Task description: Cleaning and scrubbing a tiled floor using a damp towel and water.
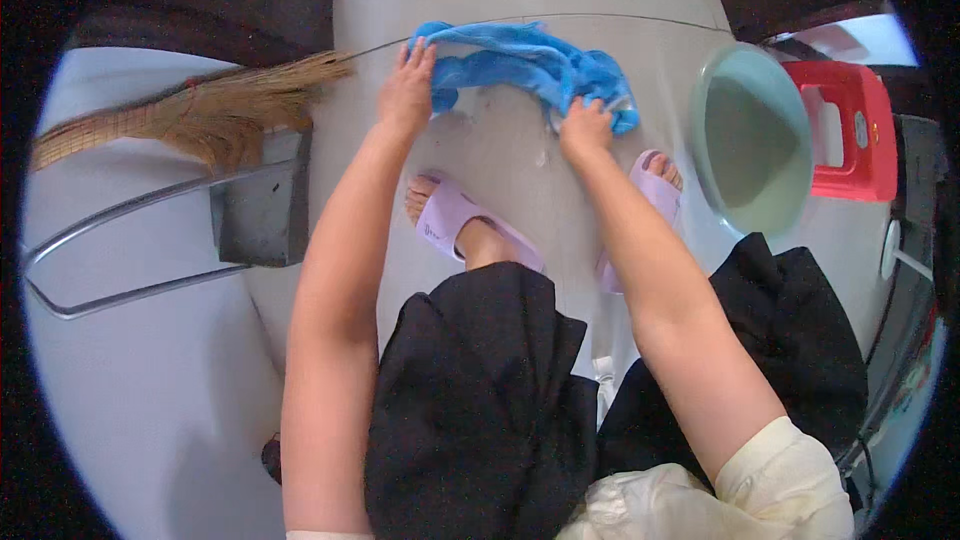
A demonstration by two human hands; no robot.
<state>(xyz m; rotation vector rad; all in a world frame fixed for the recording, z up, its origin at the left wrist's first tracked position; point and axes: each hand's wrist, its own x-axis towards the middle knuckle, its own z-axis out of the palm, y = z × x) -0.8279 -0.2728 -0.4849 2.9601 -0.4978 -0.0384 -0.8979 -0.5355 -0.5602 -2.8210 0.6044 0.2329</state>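
Note:
A bunched blue cloth lies across the tiled floor in front of my feet. At its left end, my left hand rests on the fabric with the fingers stretched forward; whether it grips is not clear. My right hand is at the cloth's right end, fingers bent into the folds, and a pale patch of the cloth shows beside it. Between my arms and the cloth are my feet in lilac slippers. The undersides of both hands are hidden.
A light green basin with cloudy liquid stands at the right, beside a red plastic stool. At the left are a straw broom and a metal dustpan with a long bent handle. Dark furniture borders the floor at upper left.

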